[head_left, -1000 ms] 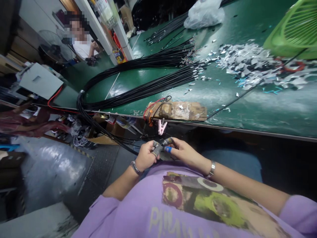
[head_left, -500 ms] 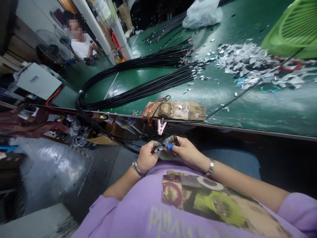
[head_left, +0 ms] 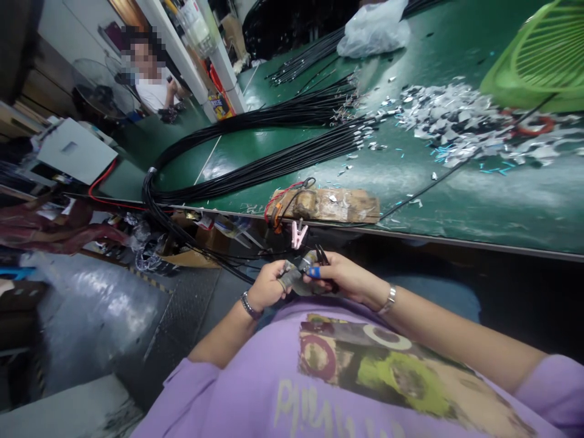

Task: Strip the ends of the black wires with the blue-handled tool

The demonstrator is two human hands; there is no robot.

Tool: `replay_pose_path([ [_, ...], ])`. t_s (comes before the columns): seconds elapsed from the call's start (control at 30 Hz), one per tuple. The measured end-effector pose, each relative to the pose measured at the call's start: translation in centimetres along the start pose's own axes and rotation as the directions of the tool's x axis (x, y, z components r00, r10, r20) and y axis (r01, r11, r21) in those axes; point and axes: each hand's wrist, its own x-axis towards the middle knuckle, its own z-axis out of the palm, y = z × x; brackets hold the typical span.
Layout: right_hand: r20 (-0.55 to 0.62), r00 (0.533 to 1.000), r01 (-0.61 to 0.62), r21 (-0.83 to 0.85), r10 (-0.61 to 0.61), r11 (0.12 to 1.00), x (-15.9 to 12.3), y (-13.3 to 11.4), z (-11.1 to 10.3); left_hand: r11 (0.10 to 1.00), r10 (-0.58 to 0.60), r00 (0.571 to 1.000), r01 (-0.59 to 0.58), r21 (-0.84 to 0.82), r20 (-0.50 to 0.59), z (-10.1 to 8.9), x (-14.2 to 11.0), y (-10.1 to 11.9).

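Observation:
My left hand (head_left: pixel 269 285) is closed in front of my stomach, just below the table edge, with grey wrapping on its fingertips. Thin black cables (head_left: pixel 230 267) run from the table down to it, and it pinches a cable end mostly hidden by the fingers. Right beside it, my right hand (head_left: pixel 344 275) is closed around a dark hand tool (head_left: pixel 322 255) with two pointed tips sticking up; its exact kind is unclear. Blue tape covers the right thumb. Just above the hands, a pink clip (head_left: pixel 298 234) hangs at the table edge.
A bent bundle of black cables (head_left: pixel 255 159) lies on the green table (head_left: pixel 456 210). A wooden block (head_left: pixel 351 205) sits at its edge. Foil scraps (head_left: pixel 456 118) and a green basket (head_left: pixel 533 61) are at right. Another person (head_left: pixel 155 88) is across the table.
My hands have drawn slightly apart. The dark tool shows more in my right hand, and its tips point upward. The whole view has shifted a little.

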Motion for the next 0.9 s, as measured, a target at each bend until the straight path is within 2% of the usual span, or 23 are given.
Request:
replay_pose_path([
  [0.13,-0.037,0.995,0.075,-0.304,-0.091,0.95,-0.2,-0.8,-0.1,0.984,0.129,0.99,-0.12,0.135,-0.056,-0.2,0.0,0.1],
  [0.23,-0.016,0.991,0.109,-0.504,-0.136,0.857,-0.3,-1.6,-0.4,0.932,0.21,0.977,-0.194,0.307,-0.019,-0.3,-0.1,-0.1],
  [0.3,0.036,0.995,0.099,-0.591,-0.096,0.8,-0.1,-2.1,-0.7,0.868,0.241,0.97,-0.233,0.438,0.037,-0.3,-0.2,-0.1],
  [0.37,0.117,0.993,0.069,-0.623,0.005,0.779,0.0,-2.5,-1.1,0.795,0.271,0.957,-0.285,0.535,0.107,-0.4,-0.2,-0.1],
  [0.47,0.215,0.965,0.003,-0.577,0.148,0.816,0.3,-2.5,-1.7,0.748,0.301,0.936,-0.349,0.565,0.181,-0.6,-0.2,0.1],
  [0.57,0.243,0.955,-0.059,-0.412,0.171,0.91,0.6,-1.6,-1.6,0.779,0.364,0.924,-0.372,0.505,0.12,-0.7,-0.2,0.0],
  [0.67,0.241,0.967,-0.044,-0.159,0.082,0.986,0.7,-0.3,-0.7,0.819,0.426,0.905,-0.377,0.433,-0.017,-0.7,-0.2,-0.3],
  [0.73,0.194,0.98,-0.025,-0.045,0.033,0.999,0.8,0.4,-0.2,0.858,0.407,0.911,-0.355,0.372,-0.07,-0.6,-0.1,-0.5],
  [0.83,0.038,0.997,0.072,-0.05,-0.07,0.996,0.7,0.8,0.1,0.924,0.316,0.944,-0.285,0.255,-0.09,-0.6,0.0,-0.5],
  [0.9,-0.041,0.981,0.18,-0.133,-0.187,0.975,0.6,0.8,-0.1,0.951,0.263,0.96,-0.242,0.193,-0.096,-0.6,0.1,-0.3],
])
